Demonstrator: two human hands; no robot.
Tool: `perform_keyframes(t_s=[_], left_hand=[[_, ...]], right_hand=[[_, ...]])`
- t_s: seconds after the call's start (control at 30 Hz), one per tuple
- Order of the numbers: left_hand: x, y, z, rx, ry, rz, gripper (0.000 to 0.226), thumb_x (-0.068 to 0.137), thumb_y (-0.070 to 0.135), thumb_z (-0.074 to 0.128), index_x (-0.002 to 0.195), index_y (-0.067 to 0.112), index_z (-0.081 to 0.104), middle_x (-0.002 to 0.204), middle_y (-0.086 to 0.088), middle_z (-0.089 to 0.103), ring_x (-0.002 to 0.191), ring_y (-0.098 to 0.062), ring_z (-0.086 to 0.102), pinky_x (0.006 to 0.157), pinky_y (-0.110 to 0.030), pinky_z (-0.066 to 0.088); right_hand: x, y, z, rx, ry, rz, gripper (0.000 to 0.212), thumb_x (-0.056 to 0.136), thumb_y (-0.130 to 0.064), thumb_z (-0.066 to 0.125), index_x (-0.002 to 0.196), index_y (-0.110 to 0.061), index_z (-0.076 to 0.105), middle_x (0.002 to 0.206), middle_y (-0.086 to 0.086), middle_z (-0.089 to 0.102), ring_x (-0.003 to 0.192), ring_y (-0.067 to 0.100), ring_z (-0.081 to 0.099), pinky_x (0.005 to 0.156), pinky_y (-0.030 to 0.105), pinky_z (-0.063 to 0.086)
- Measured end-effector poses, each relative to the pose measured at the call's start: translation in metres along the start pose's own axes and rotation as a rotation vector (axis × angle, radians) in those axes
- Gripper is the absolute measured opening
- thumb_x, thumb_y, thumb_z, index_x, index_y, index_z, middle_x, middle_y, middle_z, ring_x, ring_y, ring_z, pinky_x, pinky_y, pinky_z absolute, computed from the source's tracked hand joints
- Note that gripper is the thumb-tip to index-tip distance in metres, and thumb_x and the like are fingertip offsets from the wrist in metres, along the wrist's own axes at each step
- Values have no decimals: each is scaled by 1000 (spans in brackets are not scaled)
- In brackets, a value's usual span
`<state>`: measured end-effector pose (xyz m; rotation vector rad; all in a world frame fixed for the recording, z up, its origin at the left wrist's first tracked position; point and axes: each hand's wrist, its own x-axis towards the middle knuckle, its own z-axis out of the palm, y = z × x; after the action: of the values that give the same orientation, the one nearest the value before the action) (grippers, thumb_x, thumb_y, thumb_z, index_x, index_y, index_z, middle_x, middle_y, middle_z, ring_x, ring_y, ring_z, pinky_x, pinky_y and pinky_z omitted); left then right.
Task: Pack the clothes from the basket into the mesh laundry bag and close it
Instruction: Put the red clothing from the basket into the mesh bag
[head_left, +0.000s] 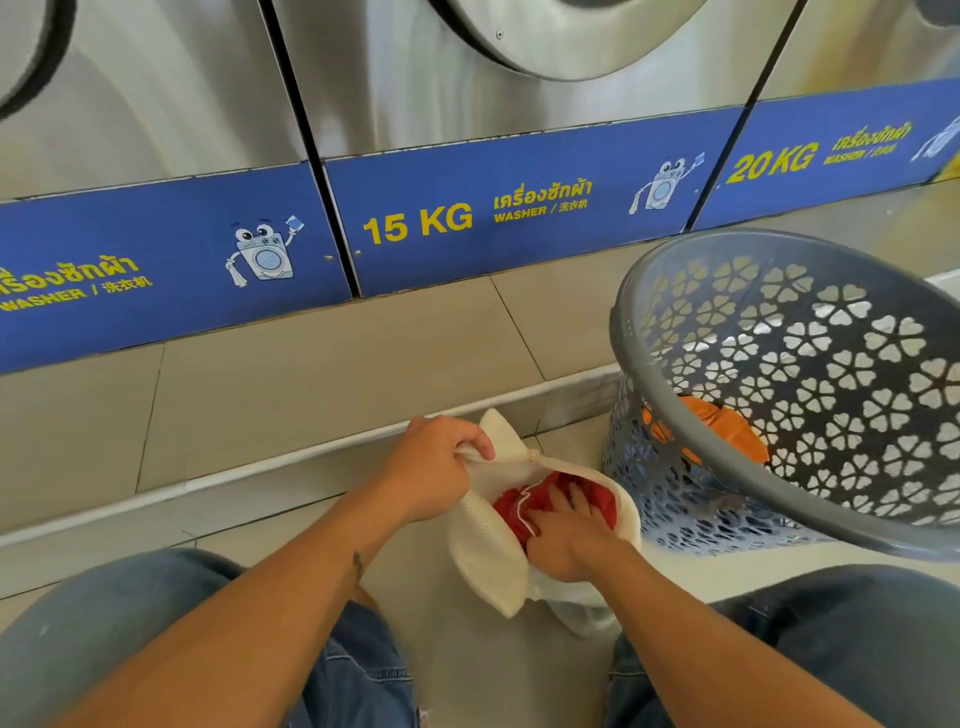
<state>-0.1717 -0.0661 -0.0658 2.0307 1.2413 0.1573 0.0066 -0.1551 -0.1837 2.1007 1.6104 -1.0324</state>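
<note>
Denim-clad knees (130, 639) frame the white mesh laundry bag (488, 551) on the floor, mouth held up by the clenched left hand (436, 467) while the right hand (569, 530) presses flat on red clothes (519, 504) inside, nearer the basket (727, 493) holding an orange garment (727, 426) to its right.

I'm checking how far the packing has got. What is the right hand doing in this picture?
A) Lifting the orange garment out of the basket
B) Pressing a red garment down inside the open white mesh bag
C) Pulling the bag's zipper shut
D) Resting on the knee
B: the right hand is inside the mesh bag, on the red garment, while the left hand holds the opening; the orange garment lies in the basket.
</note>
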Motion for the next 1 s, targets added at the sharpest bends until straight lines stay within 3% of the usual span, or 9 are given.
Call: perform_keyframes(t_s=[0.1, 0.2, 0.27, 0.43, 0.53, 0.7, 0.83, 0.93, 1.0], left_hand=[[3, 18, 1, -56, 57, 40, 54, 79, -2, 43, 76, 47, 65, 103, -5, 63, 86, -22, 57, 64, -24, 40], [2, 42, 3, -126, 134, 86, 53, 81, -4, 42, 78, 41, 71, 89, 2, 64, 78, -17, 49, 54, -15, 34], [-1, 61, 6, -186, 189, 116, 51, 82, -4, 43, 81, 34, 76, 85, 5, 65, 77, -15, 51, 52, -9, 32], [-16, 104, 10, -282, 270, 148, 43, 86, -1, 48, 83, 28, 79, 95, 5, 68, 78, -9, 58, 52, -3, 37], [-22, 121, 0, -342, 336, 136, 43, 85, 1, 50, 79, 34, 77, 83, 18, 64, 71, 2, 55, 49, -4, 38], [-20, 139, -10, -394, 410, 119, 46, 84, 2, 47, 75, 38, 74, 86, 30, 59, 79, 3, 54, 58, -10, 36], [-10, 149, 2, -383, 434, 87, 43, 81, 2, 48, 77, 36, 75, 83, 28, 62, 71, 4, 55, 55, -14, 38], [5, 154, 14, -376, 391, 66, 43, 80, 1, 48, 78, 34, 75, 82, 22, 66, 68, 1, 56, 53, -17, 40], [16, 155, 21, -377, 364, 45, 42, 80, 1, 47, 79, 33, 74, 82, 18, 68, 70, -2, 58, 54, -21, 39]], right_hand=[[-18, 5, -16, 122, 153, -71, 53, 89, -41, 51, 141, -32, 50, 155, 2, 39, 144, 32, 31, 119, 50, 28], [-45, 16, -33, 298, 191, -133, 18, 93, -31, 55, 106, -29, 67, 114, -6, 67, 107, 21, 60, 95, 34, 49], [-67, 24, -48, 338, 172, -153, 12, 92, -23, 56, 99, -25, 66, 108, -4, 67, 102, 22, 61, 90, 32, 49], [-138, 46, -88, 513, 161, -178, 46, 91, -22, 59, 135, -32, 58, 127, -7, 64, 115, 13, 60, 97, 31, 51], [-181, 64, -110, 628, 180, -292, 37, 90, -30, 64, 122, -48, 60, 114, -23, 70, 106, -3, 65, 84, 17, 54], [-213, 104, -152, 730, 481, -299, 38, 91, -14, 65, 123, -36, 65, 106, -3, 74, 100, 18, 71, 91, 37, 57], [-190, 137, -177, 601, 586, -166, 40, 93, -6, 60, 127, -26, 61, 109, 2, 69, 100, 33, 67, 84, 45, 55], [-159, 160, -183, 333, 476, -33, 58, 89, -8, 55, 143, -26, 48, 126, 3, 61, 119, 26, 59, 89, 32, 47], [-137, 172, -182, 211, 341, 47, 68, 86, -8, 52, 151, -24, 38, 142, 10, 54, 122, 30, 57, 94, 36, 50]])
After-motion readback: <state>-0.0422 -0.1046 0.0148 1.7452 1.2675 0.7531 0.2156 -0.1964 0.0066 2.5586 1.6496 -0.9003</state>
